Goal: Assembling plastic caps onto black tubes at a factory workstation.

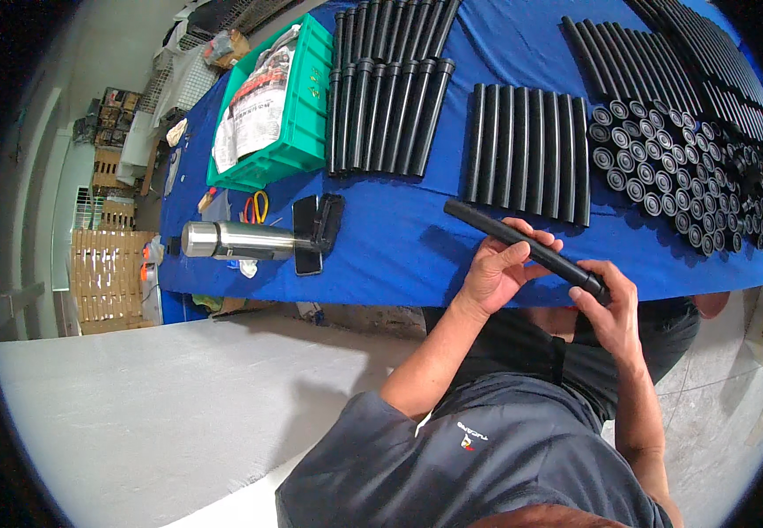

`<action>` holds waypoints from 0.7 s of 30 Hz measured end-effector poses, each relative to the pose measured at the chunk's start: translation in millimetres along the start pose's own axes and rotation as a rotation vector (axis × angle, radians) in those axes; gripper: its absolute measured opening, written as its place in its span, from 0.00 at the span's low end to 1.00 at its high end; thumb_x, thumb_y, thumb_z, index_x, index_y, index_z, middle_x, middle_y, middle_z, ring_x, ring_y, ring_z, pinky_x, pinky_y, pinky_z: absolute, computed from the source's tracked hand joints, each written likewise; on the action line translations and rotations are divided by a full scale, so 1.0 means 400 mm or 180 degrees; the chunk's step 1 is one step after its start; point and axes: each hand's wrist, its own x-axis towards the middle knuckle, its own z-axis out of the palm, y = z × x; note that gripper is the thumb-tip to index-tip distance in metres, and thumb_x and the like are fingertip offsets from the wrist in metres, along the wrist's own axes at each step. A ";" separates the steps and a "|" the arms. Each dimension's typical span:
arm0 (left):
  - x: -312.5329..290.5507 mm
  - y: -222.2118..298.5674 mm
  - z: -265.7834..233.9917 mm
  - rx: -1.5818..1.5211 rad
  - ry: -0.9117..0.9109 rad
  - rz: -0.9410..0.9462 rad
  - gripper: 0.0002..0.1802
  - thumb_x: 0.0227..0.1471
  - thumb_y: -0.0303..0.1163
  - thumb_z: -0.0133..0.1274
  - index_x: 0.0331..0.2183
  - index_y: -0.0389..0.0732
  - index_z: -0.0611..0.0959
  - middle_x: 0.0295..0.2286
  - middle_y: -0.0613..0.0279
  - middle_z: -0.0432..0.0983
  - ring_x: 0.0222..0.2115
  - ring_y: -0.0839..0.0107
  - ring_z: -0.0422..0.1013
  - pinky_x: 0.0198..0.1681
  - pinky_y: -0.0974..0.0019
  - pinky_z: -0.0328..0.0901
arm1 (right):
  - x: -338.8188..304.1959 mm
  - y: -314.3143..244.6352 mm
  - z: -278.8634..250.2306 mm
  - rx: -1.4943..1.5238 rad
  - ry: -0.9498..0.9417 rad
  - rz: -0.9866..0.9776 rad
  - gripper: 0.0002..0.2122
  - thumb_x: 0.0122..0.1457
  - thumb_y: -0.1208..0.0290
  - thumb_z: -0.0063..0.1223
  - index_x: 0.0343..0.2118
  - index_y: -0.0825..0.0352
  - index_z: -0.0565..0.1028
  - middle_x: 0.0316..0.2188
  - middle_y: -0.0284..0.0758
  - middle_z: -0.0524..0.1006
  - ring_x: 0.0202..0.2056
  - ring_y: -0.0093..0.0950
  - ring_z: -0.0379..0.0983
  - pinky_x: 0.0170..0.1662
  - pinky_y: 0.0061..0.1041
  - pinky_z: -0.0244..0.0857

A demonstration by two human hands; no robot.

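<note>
While the left hand (498, 275) supports a black tube (563, 266) near its middle, the right hand (612, 310) grips the tube's lower right end. The left fingers are curled loosely around it, thumb on top; the right fingers are closed about the end. The tube is held aslant above the front edge of the blue-covered surface (381, 238). Beside the green crate (304, 132), two rows of collared tubes (381, 114) appear to be the finished portion. A row of plain tubes (521, 150) directly ahead and further plain tubes (636, 66) at the upper right appear to be left, together with many round end caps (646, 172). Whether a cap is fully seated on the held tube cannot be determined, because the right hand covers that end.
</note>
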 end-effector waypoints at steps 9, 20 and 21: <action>0.000 -0.002 0.013 -0.0003 0.0022 -0.0017 0.15 0.55 0.25 0.56 0.46 0.43 0.77 0.45 0.48 0.76 0.52 0.49 0.70 0.51 0.42 0.71 | 0.003 0.012 -0.006 -0.0519 0.0383 -0.0888 0.18 0.50 0.74 0.64 0.44 0.71 0.74 0.36 0.42 0.76 0.35 0.34 0.75 0.38 0.31 0.70; -0.002 0.000 0.007 -0.0014 0.0012 0.0000 0.15 0.56 0.27 0.56 0.46 0.44 0.77 0.45 0.48 0.76 0.53 0.49 0.69 0.51 0.41 0.71 | 0.005 0.014 -0.002 -0.0035 -0.0206 -0.0158 0.21 0.49 0.74 0.66 0.46 0.70 0.73 0.40 0.44 0.75 0.39 0.42 0.75 0.41 0.35 0.70; -0.001 -0.002 0.004 0.0026 0.0024 -0.0009 0.15 0.56 0.27 0.56 0.46 0.43 0.77 0.45 0.48 0.76 0.54 0.49 0.69 0.51 0.41 0.71 | 0.003 0.014 0.004 -0.0078 -0.0007 -0.0259 0.20 0.49 0.74 0.65 0.46 0.70 0.73 0.39 0.44 0.76 0.38 0.42 0.75 0.41 0.35 0.70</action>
